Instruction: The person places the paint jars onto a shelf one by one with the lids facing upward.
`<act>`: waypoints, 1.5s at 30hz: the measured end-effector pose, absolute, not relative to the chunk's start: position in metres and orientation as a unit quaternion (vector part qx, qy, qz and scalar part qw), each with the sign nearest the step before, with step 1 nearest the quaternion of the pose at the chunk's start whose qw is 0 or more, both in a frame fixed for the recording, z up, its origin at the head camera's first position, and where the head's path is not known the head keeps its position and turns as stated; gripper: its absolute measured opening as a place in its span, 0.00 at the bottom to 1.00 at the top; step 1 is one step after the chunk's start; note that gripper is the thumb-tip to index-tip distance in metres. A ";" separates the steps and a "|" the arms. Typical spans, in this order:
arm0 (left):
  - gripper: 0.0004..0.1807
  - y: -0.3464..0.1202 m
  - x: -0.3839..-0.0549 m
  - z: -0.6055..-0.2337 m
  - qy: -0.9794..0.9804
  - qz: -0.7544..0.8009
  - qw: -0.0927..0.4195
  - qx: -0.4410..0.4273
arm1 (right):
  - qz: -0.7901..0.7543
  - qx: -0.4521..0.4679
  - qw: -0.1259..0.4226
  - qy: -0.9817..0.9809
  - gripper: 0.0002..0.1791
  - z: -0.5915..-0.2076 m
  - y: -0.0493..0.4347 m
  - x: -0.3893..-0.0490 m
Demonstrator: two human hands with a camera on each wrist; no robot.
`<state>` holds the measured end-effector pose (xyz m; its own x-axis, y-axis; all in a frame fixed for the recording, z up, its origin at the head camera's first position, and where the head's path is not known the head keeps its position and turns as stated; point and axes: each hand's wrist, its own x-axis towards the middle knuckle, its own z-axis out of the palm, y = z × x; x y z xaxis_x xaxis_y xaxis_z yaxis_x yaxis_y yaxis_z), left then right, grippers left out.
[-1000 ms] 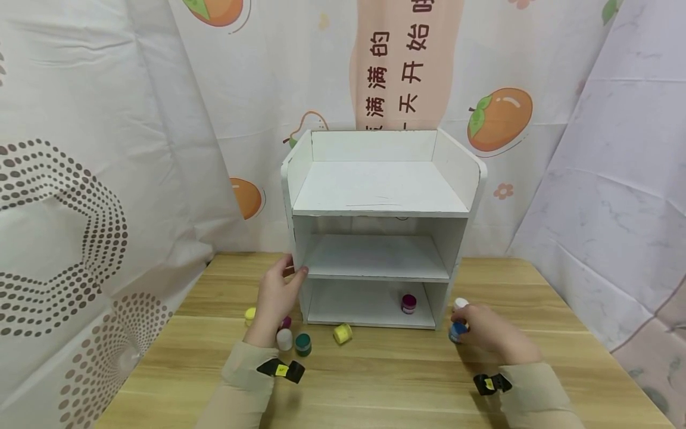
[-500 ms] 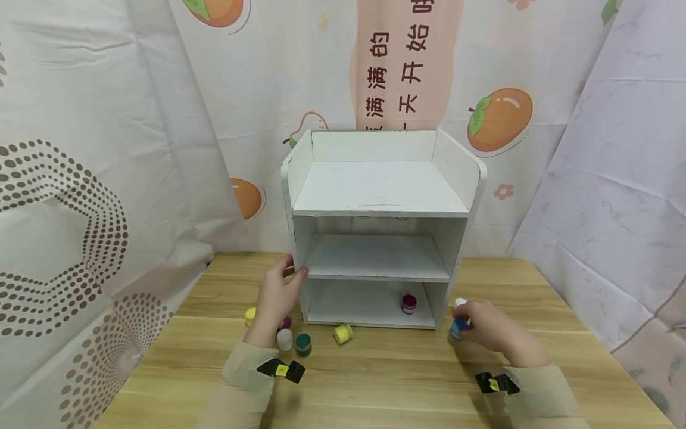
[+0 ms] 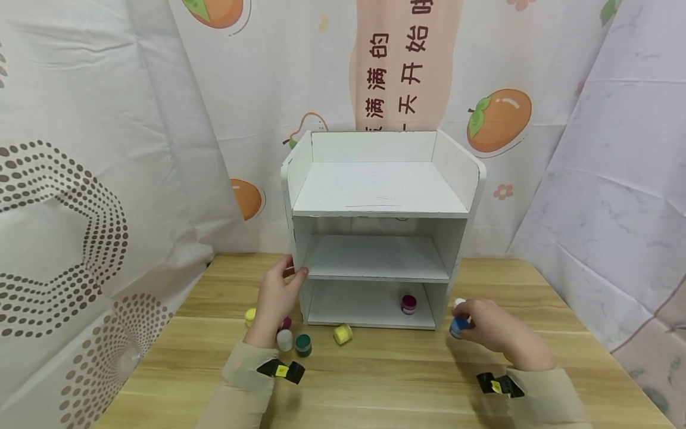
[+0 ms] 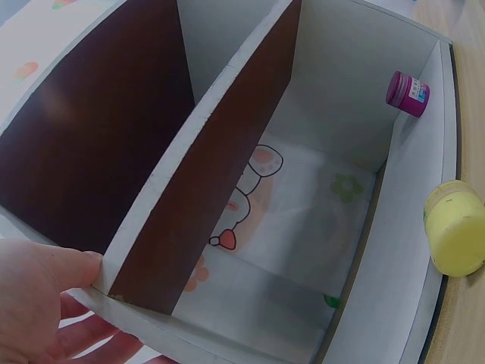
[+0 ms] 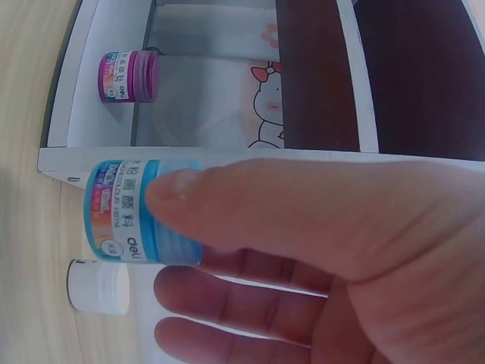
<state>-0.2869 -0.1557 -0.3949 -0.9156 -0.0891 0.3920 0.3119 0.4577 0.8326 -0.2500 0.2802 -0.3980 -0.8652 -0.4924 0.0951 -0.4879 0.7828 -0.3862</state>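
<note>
My right hand (image 3: 490, 326) pinches a blue paint jar (image 5: 120, 212) between thumb and fingers, just off the right front corner of a small white shelf unit (image 3: 380, 213). Close by that hand stands a white paint jar (image 5: 98, 286), partly hidden in the head view. My left hand (image 3: 275, 301) holds the left side panel of the shelf unit; in the left wrist view its thumb lies on the panel's front edge, with the other fingers outside. A magenta paint jar (image 4: 408, 94) is on the bottom shelf, toward the right.
Before the shelf unit, a yellow jar (image 3: 343, 333) lies tipped on the wooden table (image 3: 375, 381). Left of it are a dark green jar (image 3: 303, 345), a white jar (image 3: 284, 340), a purple jar (image 3: 286, 323) and another yellow jar (image 3: 250, 316). A printed curtain (image 3: 257, 119) hangs behind.
My right hand has shifted slightly to the right, and the blue paint jar in it has moved a little up and right in the head view. The left hand stays put.
</note>
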 end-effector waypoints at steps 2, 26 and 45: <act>0.23 -0.155 -0.287 -0.395 -0.831 -0.517 0.195 -0.067 | -0.200 -0.263 0.004 0.944 0.11 -0.397 0.279 -0.248; 0.25 -0.158 -0.284 -0.391 -0.826 -0.529 0.182 -0.066 | -0.164 -0.334 -0.034 0.928 0.11 -0.393 0.216 -0.255; 0.24 -0.156 -0.283 -0.392 -0.828 -0.527 0.181 -0.066 | -0.171 -0.367 0.007 0.914 0.08 -0.407 0.179 -0.282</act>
